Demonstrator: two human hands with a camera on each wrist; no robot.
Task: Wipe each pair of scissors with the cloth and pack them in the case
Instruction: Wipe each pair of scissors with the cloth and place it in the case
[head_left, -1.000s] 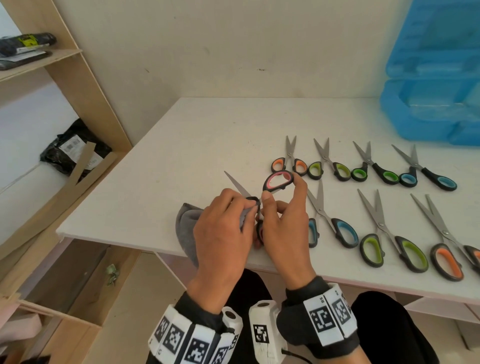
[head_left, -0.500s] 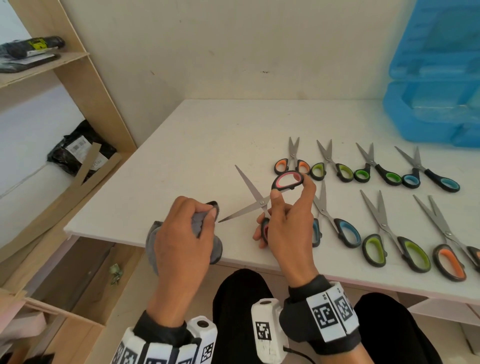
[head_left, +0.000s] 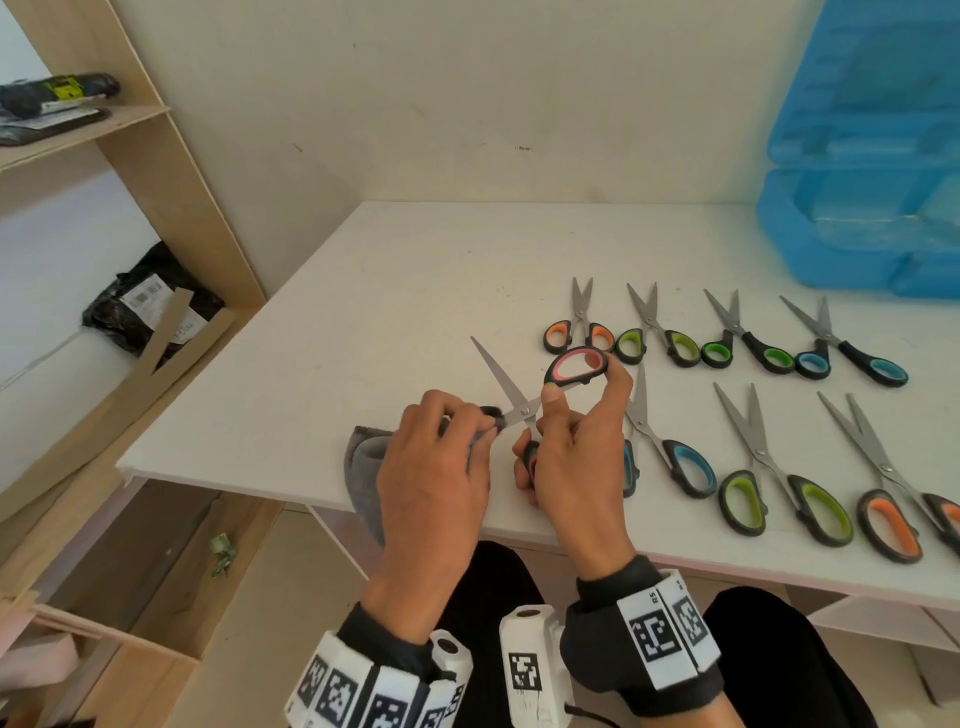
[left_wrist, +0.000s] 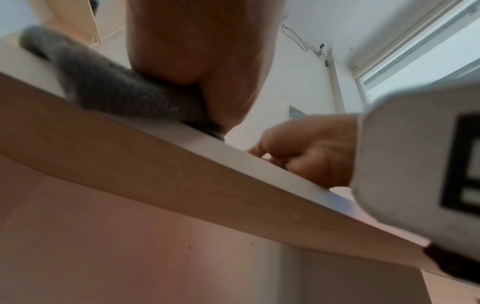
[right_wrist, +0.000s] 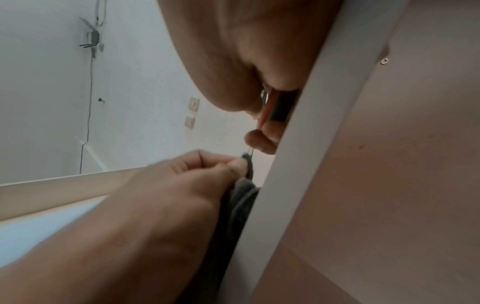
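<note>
At centre frame, our right hand (head_left: 576, 441) grips the pink-handled scissors (head_left: 540, 395), blades spread, while our left hand (head_left: 434, 467) pinches the soft grey cloth (head_left: 363, 457) onto one blade. Stiff, sharp steel, we judge: best held by the handles.

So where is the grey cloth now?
In the head view, the grey cloth lies at the table's near-left edge, gripped by the left hand, beside the pink-handled scissors.
</note>
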